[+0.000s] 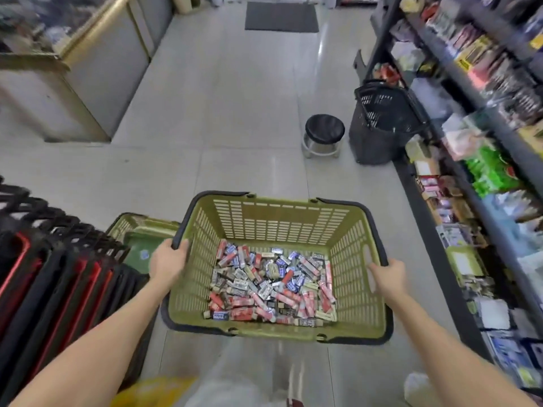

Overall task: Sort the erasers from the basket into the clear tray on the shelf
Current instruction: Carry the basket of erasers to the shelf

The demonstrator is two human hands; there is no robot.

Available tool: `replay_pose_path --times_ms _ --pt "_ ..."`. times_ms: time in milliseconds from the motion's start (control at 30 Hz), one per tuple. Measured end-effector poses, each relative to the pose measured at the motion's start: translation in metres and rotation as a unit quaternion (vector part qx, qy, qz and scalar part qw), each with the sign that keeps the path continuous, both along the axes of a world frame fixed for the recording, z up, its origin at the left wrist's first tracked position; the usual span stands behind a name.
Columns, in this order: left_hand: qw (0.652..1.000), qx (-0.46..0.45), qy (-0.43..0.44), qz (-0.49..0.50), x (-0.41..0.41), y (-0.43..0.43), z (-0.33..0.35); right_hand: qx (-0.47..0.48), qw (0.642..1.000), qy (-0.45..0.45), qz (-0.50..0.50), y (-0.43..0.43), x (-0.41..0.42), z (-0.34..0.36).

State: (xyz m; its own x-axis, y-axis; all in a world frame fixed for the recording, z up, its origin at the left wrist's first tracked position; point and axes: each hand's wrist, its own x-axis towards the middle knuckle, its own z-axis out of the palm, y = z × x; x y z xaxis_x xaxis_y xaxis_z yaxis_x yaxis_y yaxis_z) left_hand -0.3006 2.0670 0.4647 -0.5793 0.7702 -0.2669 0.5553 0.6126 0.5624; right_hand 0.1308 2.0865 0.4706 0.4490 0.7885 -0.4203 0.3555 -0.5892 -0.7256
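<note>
An olive-green plastic basket [279, 221] with a dark rim is held up in front of me over the floor. Its bottom is covered with several small packaged erasers [271, 284] in red, blue, white and grey wrappers. My left hand [167, 261] grips the basket's left rim, with the thumb over the edge. My right hand [388, 277] grips the right rim by the side handle slot. I cannot pick out a clear tray among the goods on the shelf.
Shelves [482, 183] packed with stationery run along the right. A black stool [324, 133] and a black basket [382, 124] stand on the floor ahead. Another green basket [141, 230] sits at my left, beside a rack of dark bags [50, 259]. A counter [73, 77] stands far left.
</note>
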Motion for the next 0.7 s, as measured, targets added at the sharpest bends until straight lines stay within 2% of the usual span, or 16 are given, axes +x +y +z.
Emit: replay_pose_path --times_ms 267,500,700 --pt "0.997 0.012 -0.070 -0.041 0.014 0.263 -0.005 0.002 0.999 -0.004 -0.049 0.207 0.016 -0.010" --pt "0.992 0.029 -0.051 -0.107 0.057 0.472 0.023 0.004 0.995 -0.021 -0.097 0.373 0.054 0.007" --pt "0.992 0.043 -0.051 -0.105 0.120 0.639 0.024 0.016 0.995 -0.056 -0.085 0.536 0.113 0.002"
